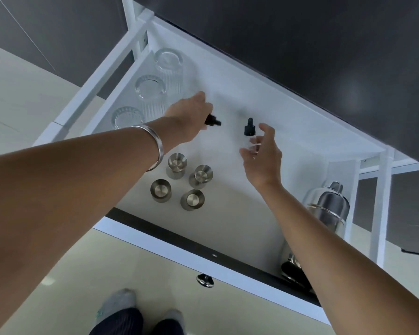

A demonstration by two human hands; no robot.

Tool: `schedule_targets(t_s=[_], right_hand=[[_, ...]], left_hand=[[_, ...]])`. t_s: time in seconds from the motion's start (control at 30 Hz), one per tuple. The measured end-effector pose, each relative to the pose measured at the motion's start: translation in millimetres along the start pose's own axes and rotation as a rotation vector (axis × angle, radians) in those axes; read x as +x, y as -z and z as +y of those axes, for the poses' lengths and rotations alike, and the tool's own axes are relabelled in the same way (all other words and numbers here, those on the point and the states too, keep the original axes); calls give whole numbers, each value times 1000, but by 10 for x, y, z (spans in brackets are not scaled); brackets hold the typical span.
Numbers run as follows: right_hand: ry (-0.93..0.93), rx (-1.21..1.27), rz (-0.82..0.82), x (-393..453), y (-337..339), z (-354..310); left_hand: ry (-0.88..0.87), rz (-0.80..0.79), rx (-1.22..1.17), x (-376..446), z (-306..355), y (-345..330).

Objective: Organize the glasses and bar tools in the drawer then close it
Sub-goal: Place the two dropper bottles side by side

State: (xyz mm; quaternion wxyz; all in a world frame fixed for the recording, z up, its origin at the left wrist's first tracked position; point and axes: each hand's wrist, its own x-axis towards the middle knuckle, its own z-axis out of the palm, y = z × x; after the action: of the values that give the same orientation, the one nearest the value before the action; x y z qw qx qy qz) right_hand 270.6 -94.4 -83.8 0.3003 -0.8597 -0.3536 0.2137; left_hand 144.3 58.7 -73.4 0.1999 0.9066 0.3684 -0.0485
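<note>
A: What occupies the open drawer (228, 228)?

B: Three ribbed glasses (150, 89) stand in a row along the wall at 10 o'clock. Four steel cups (177, 181) cluster at 6 o'clock from the drawer's centre. A steel shaker (329, 206) stands against the wall at 4 o'clock.

A: And the hands?

B: The left hand (188, 117), with a silver bangle (155, 146) on its wrist, is closed around a dark dropper bottle (213, 121), whose cap points toward 3 o'clock. The right hand (263, 157) is half open, fingers curved loosely about a clear dropper bottle (249, 130) with a black cap; whether the fingers touch it cannot be told.

A: Where do the two bottles lie?

B: Near the drawer's centre, side by side but apart, the dark one at 9 o'clock from the clear one.
</note>
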Motion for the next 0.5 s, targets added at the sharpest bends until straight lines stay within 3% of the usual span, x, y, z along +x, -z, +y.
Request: schedule_targets(t_s=[0.1,0.17,0.5], right_hand=[[32,56,31,44,-92,-137],[54,52,32,69,-154,-188],[117,116,-40,38,-278,-344]], left_hand=[[39,32,-492,-84,-1,68],[99,31,-689,-172,-34,80],[99,-89,-582,-325,-105,149]])
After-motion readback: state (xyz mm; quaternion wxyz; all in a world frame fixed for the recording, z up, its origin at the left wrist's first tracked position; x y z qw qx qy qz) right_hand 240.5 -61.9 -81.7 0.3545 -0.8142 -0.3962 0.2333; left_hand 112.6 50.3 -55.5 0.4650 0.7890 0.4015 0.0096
